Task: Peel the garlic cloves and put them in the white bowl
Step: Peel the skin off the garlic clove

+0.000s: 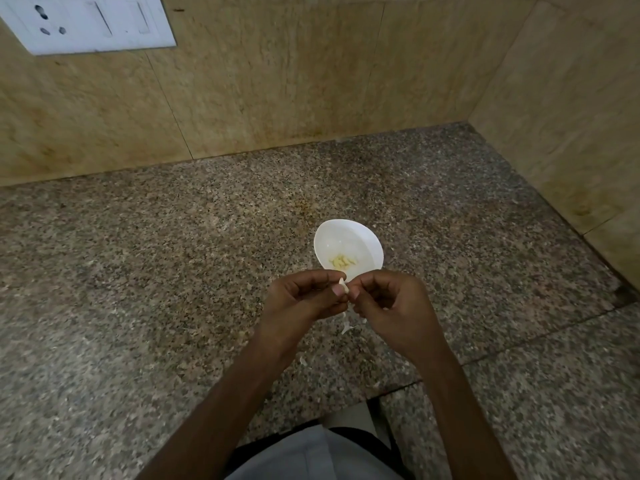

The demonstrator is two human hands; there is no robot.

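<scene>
Presently, both the left hand [304, 299] and right hand [388, 303] pinch one garlic clove [343, 286], skin partly off, just near of the white bowl [332, 237], which holds several peeled cloves [342, 261].

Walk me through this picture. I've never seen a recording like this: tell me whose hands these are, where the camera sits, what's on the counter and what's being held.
No machine here: a person works bare-handed, and the one camera sits on their head, looking down. The left hand and right hand together pinch a garlic clove, mid-peel. Just beyond them, on the speckled stone counter, stands a white bowl holding a few peeled cloves. Pale scraps of peel show beneath the hands.
</scene>
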